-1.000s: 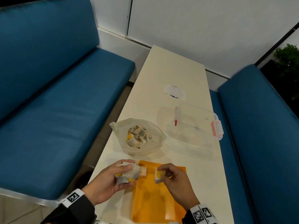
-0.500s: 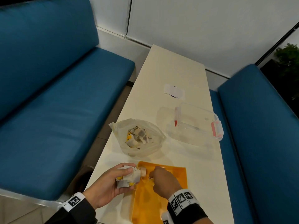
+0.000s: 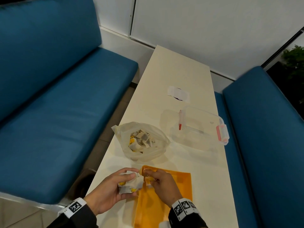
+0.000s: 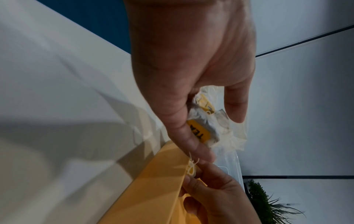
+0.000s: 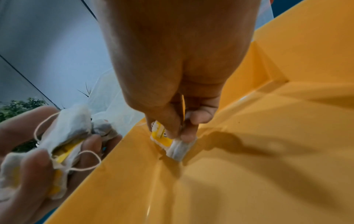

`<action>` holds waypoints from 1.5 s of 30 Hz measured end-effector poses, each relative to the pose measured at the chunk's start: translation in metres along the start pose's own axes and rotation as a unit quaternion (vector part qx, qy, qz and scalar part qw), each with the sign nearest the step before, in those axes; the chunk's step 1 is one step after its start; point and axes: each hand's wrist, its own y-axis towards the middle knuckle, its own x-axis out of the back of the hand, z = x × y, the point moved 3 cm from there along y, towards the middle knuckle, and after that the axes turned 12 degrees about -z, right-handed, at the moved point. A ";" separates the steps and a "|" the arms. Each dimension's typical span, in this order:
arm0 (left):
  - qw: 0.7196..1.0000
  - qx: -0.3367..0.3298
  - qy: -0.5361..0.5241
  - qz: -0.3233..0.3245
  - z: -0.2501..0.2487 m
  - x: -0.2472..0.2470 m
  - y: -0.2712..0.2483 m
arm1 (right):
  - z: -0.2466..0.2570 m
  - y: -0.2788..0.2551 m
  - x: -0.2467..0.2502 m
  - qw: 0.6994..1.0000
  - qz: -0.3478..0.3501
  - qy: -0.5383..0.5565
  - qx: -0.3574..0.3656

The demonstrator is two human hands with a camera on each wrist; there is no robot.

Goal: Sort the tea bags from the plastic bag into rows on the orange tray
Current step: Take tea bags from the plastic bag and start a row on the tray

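- Holding a single tea bag [image 5: 173, 145] by its upper end, the right hand [image 3: 162, 185] had its grip narrowed to a thumb-and-finger pinch; the bag's lower end touched the floor of the orange tray [image 3: 182, 183] near the tray's far-left corner.
- Long axis of that tea bag: roughly upright, hanging from the pinch, yellow tag against the fingers; judged that it needed tipping flat onto the tray floor to begin a row.
- Left hand [image 3: 108, 191]: grip wrapped round a bunch of tea bags [image 3: 130, 182], white paper and yellow tags crumpled together, loose strings trailing; held just beside the tray's left rim, over the counter [image 3: 177, 66].
- Key relation: the bunch lay directly left of the tray's far-left corner, close to the right hand, so the right hand was the nearer one for laying bags in the tray and for taking the next from the bunch.
- A loop of string [image 4: 192, 168] showed between the two hands at the tray rim; whether it still tied the single bag to the bunch could not be told.
- Plastic bag [image 3: 141, 142]: open-mouthed, beyond the tray's far edge, more tea bags inside.
- Clear lidded container [image 3: 202, 129]: beyond the tray, to its far right, apart from the plastic bag.
- Tray floor otherwise bare where visible; judged that the sorting was at its start.
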 end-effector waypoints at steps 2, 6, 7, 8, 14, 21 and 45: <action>1.000 -0.004 0.011 -0.002 0.001 0.001 0.002 | 0.002 0.000 -0.002 1.000 0.000 -0.003 -0.003; 1.000 -0.003 0.022 -0.007 0.001 -0.001 0.002 | 0.003 0.001 -0.003 0.998 -0.048 0.010 -0.031; 1.000 -0.003 0.023 -0.009 0.000 -0.002 0.002 | 0.003 0.001 -0.003 0.997 -0.065 0.016 -0.045; 1.000 -0.003 0.024 -0.010 0.000 -0.002 0.002 | 0.003 0.001 -0.002 0.995 -0.080 0.016 -0.054; 0.997 -0.030 0.068 -0.009 0.001 -0.002 0.001 | 0.000 0.002 -0.002 0.990 -0.116 0.001 -0.084; 0.978 -0.073 0.192 -0.032 0.003 -0.008 0.004 | 0.000 0.008 -0.006 0.980 -0.154 0.007 -0.129; 0.976 -0.074 0.204 -0.027 0.010 -0.010 0.002 | 0.001 -0.003 -0.023 0.914 -0.235 0.224 -0.244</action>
